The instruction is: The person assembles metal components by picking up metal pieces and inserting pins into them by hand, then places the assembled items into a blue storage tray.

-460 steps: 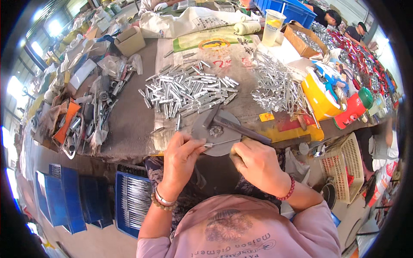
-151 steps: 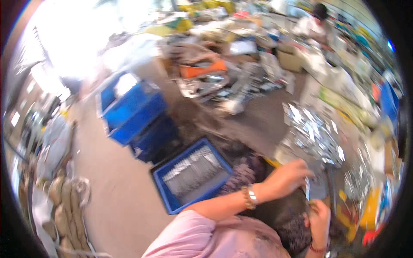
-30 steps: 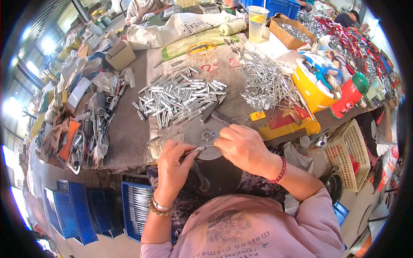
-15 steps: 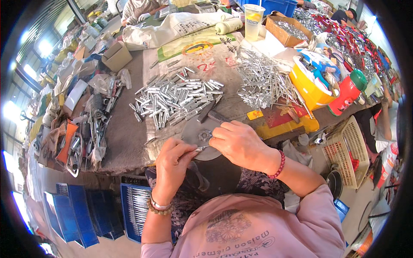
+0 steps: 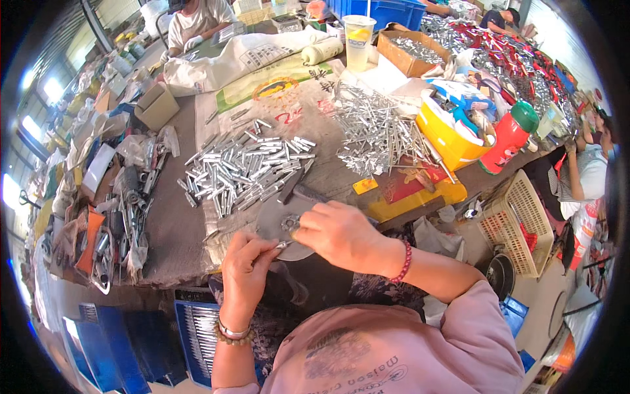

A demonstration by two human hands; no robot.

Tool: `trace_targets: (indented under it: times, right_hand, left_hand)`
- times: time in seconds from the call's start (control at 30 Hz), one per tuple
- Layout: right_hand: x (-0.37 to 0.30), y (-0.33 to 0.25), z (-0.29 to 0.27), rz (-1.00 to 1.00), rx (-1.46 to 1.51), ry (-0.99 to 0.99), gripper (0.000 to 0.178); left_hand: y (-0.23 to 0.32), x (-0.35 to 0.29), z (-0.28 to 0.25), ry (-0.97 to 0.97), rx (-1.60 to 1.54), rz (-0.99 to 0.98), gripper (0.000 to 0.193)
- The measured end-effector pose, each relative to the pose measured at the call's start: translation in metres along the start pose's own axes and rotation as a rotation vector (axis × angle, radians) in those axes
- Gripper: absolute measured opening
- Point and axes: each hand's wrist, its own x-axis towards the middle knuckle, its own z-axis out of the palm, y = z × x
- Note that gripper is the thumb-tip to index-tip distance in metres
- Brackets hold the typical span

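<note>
My left hand [image 5: 248, 266] is closed, pinching a small silver metal piece [image 5: 283, 245] at the edge of a round grey metal plate [image 5: 270, 220]. Over the plate's right side, my right hand [image 5: 344, 236] has its fingers pressed together; whatever they hold is hidden. On the plate, beside those fingertips, is a small ring-shaped metal part [image 5: 289, 224]. A hammer [image 5: 290, 188] with a dark head lies just beyond, its handle running toward my right hand. Past the plate is a heap of short silver metal tubes [image 5: 243, 167]. Long thin metal rods [image 5: 380, 131] are piled to its right.
Tools and bagged parts [image 5: 125, 210] crowd the table's left side. A yellow container [image 5: 453, 134], a red bottle with green lid [image 5: 508, 138] and a drink cup [image 5: 358, 43] stand right. Blue trays [image 5: 197, 335] sit below left, a cream basket [image 5: 522, 226] below right. Another person [image 5: 197, 26] works opposite.
The whole view has shifted, so the table and both hands appear further left and lower. Both hands keep nearly the same grip and place at the plate.
</note>
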Motion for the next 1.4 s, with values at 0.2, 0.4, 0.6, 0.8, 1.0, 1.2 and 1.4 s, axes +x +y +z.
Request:
trace_targets:
  times: [0.2,0.4,0.6,0.8,1.0,1.2,1.4]
  right_hand:
    - [-0.015,0.080,-0.042,0.273,-0.216,0.193,0.011]
    - [-0.011,0.106,-0.035,0.263,-0.276,0.066,0.010]
    - [-0.009,0.108,-0.029,0.192,-0.375,-0.041,0.014]
    - [-0.011,0.104,-0.032,0.205,-0.401,-0.043,0.014]
    - [-0.016,0.112,-0.026,0.250,-0.402,0.002,0.011]
    - [-0.010,0.114,-0.035,0.503,-0.089,0.067,0.009]
    - [-0.012,0.126,-0.039,0.814,0.334,0.040,0.011]
  left_hand:
    - [-0.002,0.000,0.001,0.014,0.009,0.004,0.017]
    - [-0.003,0.001,0.000,0.039,0.037,0.022,0.017]
    - [0.001,0.001,0.000,0.036,0.040,0.033,0.016]
    - [0.003,-0.003,-0.002,0.009,0.023,0.008,0.017]
    - [0.001,-0.003,0.000,0.023,0.056,0.039,0.016]
    - [0.000,0.001,-0.001,0.037,0.042,0.025,0.015]
    - [0.002,0.000,-0.002,0.039,0.061,0.028,0.015]
